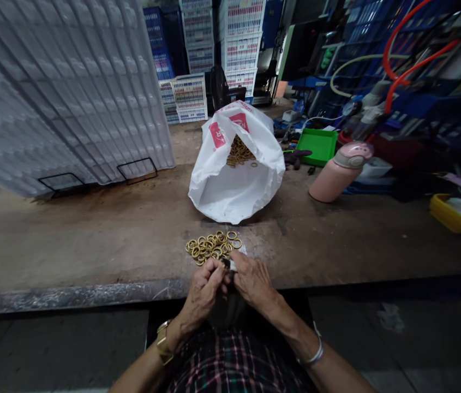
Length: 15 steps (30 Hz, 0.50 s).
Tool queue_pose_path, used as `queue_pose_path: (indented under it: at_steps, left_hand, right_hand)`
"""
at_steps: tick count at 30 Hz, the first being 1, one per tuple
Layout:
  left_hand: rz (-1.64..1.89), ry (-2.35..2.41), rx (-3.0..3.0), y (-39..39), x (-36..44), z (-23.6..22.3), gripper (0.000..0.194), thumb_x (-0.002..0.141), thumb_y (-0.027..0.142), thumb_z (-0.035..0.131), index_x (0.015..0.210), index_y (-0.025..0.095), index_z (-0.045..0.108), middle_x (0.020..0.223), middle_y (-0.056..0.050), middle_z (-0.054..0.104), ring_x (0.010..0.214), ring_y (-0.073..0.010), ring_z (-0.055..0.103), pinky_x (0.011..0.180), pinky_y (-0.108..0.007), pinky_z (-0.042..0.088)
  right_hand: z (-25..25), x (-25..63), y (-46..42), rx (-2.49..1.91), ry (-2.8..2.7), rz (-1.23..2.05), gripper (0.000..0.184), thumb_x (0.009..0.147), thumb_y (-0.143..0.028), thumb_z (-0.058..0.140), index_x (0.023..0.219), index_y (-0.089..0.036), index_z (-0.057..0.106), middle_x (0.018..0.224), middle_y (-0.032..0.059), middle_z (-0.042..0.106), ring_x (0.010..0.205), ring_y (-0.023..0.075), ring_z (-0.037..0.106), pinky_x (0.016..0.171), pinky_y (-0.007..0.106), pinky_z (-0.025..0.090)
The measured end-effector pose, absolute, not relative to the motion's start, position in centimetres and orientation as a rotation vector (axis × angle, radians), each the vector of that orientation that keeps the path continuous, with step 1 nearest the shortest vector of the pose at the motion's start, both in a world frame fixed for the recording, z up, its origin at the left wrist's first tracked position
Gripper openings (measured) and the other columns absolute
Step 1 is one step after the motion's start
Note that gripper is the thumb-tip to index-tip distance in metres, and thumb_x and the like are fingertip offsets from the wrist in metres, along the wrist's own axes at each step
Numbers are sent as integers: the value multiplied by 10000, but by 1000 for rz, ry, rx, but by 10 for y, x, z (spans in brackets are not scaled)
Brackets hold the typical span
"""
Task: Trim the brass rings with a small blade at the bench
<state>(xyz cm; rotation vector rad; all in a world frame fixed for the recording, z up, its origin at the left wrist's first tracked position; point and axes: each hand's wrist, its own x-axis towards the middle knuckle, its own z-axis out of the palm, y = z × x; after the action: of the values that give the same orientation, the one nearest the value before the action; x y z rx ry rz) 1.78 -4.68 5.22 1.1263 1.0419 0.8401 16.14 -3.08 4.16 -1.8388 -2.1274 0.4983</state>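
Observation:
Close together at the table's front edge, my two hands meet just below a small pile of brass-coloured metal rings [208, 245]. My left hand [203, 289] is closed in a pinch; whatever sits between its fingertips is too small to make out. My right hand [255, 281] is closed too, its thumb and finger on a small black-and-white piece [230, 265] whose kind I cannot tell. That piece touches or nearly touches the left fingertips. Behind the pile lies an open white plastic bag [238, 191], its mouth facing me, with many more rings [239, 153] deep inside.
Tall stacked clear plastic trays [70, 93] stand on the left of the wooden table [91, 234]. To the right are a pink bottle [336, 172], a green tray [317, 146] and a yellow container [455, 215]. Orange air hoses [391, 65] hang at upper right. White crates [240, 52] are stacked behind.

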Motion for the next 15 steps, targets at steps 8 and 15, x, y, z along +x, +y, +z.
queue_pose_path:
  at_steps: [8, 15]
  left_hand:
    - [829, 888, 852, -52, 22, 46, 353, 782, 477, 513, 774, 127, 555, 733, -54, 607, 552, -101, 543, 481, -210, 427]
    - [836, 761, 472, -46, 15, 48, 222, 716, 298, 633, 858, 153, 540, 733, -29, 597, 578, -98, 543, 459, -187, 420]
  right_hand:
    - [29, 187, -4, -2035, -1937, 311, 139, 815, -215, 449, 926, -197, 531, 847, 49, 650, 734, 166, 577, 588, 256, 281]
    - [31, 172, 4, -2064, -1949, 339, 158, 832, -296, 473, 953, -207, 522, 943, 60, 613, 848, 176, 560, 649, 258, 314]
